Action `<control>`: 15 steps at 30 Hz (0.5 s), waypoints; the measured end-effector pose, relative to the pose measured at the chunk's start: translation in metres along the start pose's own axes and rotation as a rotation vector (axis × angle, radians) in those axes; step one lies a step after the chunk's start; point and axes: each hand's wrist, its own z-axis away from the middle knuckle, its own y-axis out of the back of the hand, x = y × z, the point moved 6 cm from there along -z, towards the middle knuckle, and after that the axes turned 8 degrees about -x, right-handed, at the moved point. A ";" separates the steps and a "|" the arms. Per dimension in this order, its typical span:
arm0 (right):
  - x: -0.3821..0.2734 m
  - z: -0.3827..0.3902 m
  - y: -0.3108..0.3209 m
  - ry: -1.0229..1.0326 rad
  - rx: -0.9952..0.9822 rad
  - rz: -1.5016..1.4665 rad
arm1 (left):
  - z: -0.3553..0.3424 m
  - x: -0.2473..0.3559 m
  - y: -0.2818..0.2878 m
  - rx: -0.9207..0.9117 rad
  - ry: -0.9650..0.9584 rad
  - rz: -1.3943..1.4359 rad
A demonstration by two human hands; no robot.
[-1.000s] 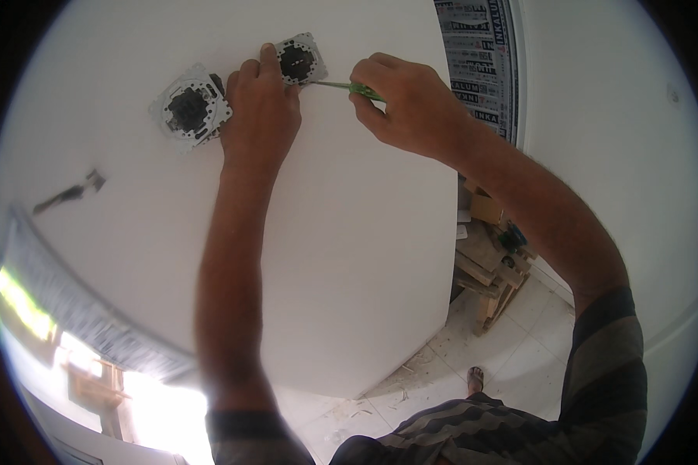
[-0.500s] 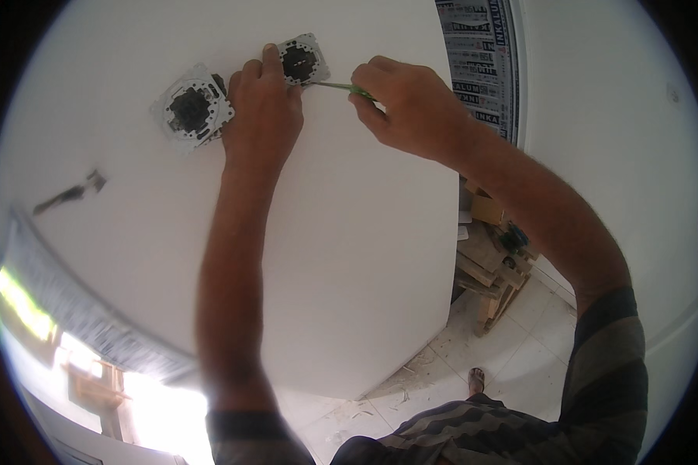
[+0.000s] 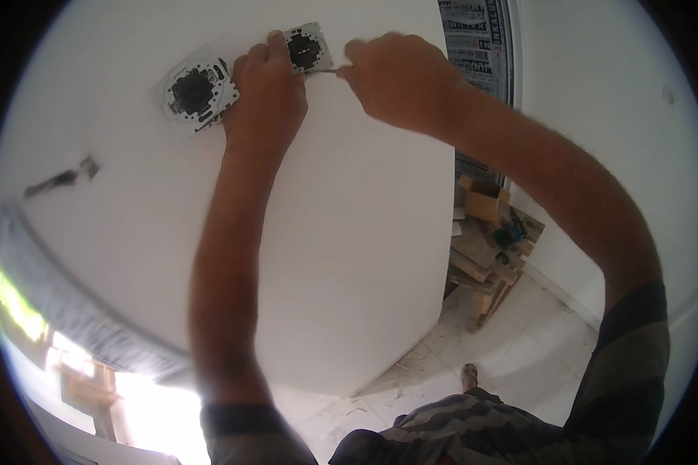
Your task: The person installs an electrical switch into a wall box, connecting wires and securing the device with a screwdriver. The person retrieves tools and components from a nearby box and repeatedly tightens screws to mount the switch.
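On the white wall (image 3: 349,201) sit two electrical wall mechanisms, each a metal mounting frame with a black insert. My left hand (image 3: 265,101) grips the right-hand mechanism (image 3: 312,48) by its left side, its index finger lying along the edge. It covers part of that frame and the gap between the two. The left-hand mechanism (image 3: 192,93) sits beside my knuckles. My right hand (image 3: 407,81) is closed around a screwdriver (image 3: 324,72), whose thin shaft points left to the lower edge of the right-hand mechanism. The fist hides its handle.
A dark bracket-like piece (image 3: 66,180) is on the wall at left. Right of the wall's edge stands a wooden pallet-like stand (image 3: 481,260) with an open cardboard box (image 3: 482,200) and small items. Printed film (image 3: 473,46) covers a panel behind. Debris lies on the tiled floor (image 3: 411,372).
My right hand has turned and shifted closer to the mechanism; the screwdriver's green handle, visible before, is now hidden in it. My left hand keeps its hold. The whole view has shifted slightly.
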 end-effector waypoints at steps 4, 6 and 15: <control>0.024 0.000 -0.005 -0.329 -0.106 -0.584 | 0.001 -0.002 -0.004 -0.023 0.018 -0.022; 0.021 0.004 -0.005 -0.325 -0.046 -0.562 | 0.003 -0.003 -0.001 -0.029 0.032 -0.037; 0.000 0.001 -0.003 -0.065 -0.025 0.032 | 0.001 -0.001 -0.001 -0.021 0.014 -0.025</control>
